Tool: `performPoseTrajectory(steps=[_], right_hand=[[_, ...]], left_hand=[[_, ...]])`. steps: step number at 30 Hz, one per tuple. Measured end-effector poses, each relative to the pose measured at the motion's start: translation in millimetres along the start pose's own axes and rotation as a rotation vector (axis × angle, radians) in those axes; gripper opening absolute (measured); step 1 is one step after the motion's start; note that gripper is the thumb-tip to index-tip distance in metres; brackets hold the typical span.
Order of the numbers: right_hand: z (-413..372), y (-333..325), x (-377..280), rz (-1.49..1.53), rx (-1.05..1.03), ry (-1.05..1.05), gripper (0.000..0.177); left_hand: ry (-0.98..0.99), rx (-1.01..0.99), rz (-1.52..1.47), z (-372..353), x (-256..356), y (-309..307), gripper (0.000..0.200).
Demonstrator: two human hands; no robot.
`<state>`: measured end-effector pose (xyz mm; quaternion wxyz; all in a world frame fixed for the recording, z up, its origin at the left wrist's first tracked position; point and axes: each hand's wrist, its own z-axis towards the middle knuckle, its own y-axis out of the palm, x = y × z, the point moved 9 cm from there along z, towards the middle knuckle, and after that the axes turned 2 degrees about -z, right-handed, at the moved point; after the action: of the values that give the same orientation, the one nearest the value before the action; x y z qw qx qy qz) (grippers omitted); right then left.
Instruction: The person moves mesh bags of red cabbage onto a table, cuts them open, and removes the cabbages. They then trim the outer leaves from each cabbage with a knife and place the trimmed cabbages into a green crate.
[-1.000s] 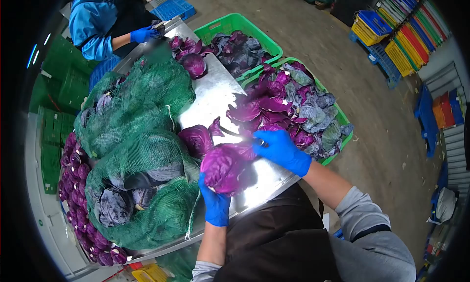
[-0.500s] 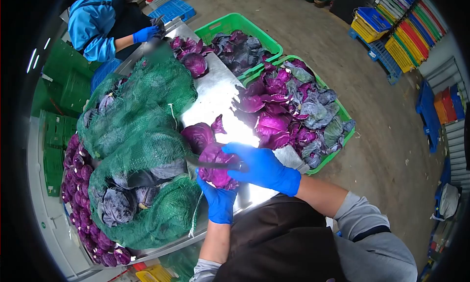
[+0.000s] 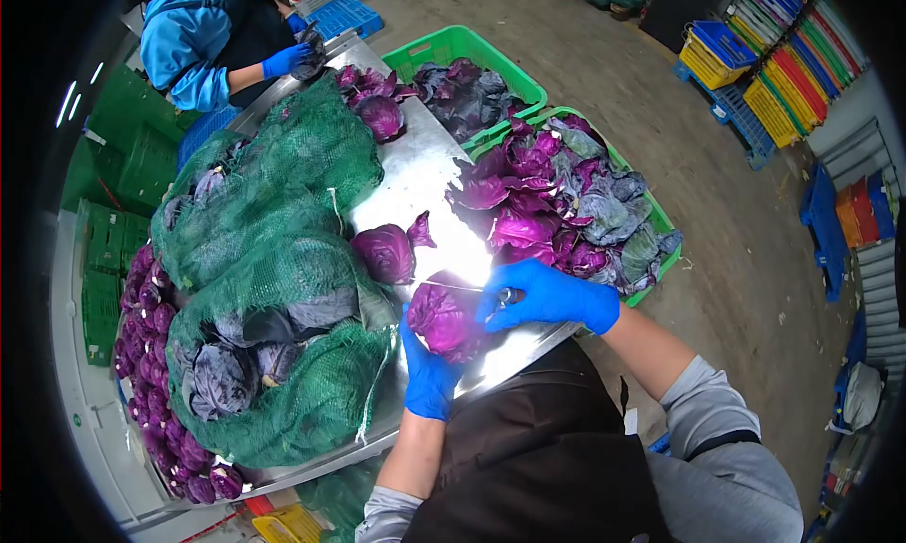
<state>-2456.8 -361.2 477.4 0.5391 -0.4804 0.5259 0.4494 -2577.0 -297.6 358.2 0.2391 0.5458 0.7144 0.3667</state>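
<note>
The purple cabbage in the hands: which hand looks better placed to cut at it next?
Probably the right hand: it grips what looks like a knife, the thin blade close to the cabbage, while the left hand supports it.

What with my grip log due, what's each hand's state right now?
Left hand: curled against a purple cabbage, holding it.
Right hand: closed on a knife.
</note>
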Motion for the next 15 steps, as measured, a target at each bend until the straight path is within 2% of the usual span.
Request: performPoseTrajectory(steps=[4,7,11,13,15], right_hand=[[-14.9,-9.8,-24.3,-0.14,-0.037,-0.084,0.022],[-22.9,-17.1,-33.6,-0.119,0.023,-0.129,0.023],[-28.8,-19.9,-43.9,-0.057,0.085,-0.163,0.021],[-33.7,-19.7,-57.3,-0.27,0.118,-0.267,0.027],[-37.4,-18.4,-58.8,-0.314,0.113,-0.337,0.029]], left_hand=[[-0.053,-0.054,-0.002,-2.6,-7.5,20.0,0.058],[-0.026,-0.046,-0.07,-1.6,-3.0,32.7,0.056],[0.047,-0.146,-0.081,16.2,12.0,28.4,0.056],[0.078,-0.178,-0.061,14.3,13.7,36.8,0.056],[0.109,-0.21,-0.039,12.4,17.0,43.6,0.056]])
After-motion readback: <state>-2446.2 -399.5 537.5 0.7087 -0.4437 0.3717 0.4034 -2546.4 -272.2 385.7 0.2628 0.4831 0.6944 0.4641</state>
